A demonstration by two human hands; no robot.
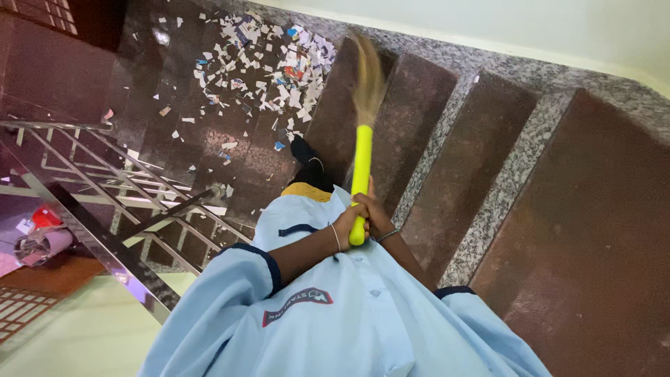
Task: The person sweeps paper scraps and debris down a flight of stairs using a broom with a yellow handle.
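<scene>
Both my hands grip the lower end of a broom's bright yellow handle (pixel 361 167). My left hand (pixel 349 222) wraps it from the left and my right hand (pixel 377 213) from the right, just beside it. The broom's straw bristles (pixel 368 77) are blurred and sweep over a dark red stair step. Many torn paper scraps (pixel 269 66), mostly white with some blue and red, lie scattered on the landing beyond the bristles. A black-shod foot (pixel 307 164) stands on the landing below the scraps.
Dark red steps with speckled grey granite edges (pixel 502 181) run to the right. A steel stair railing (pixel 118 202) crosses the left side, with a lower floor and some red and pink items (pixel 38 234) seen beyond it. A pale wall (pixel 530 28) borders the stairs at the top.
</scene>
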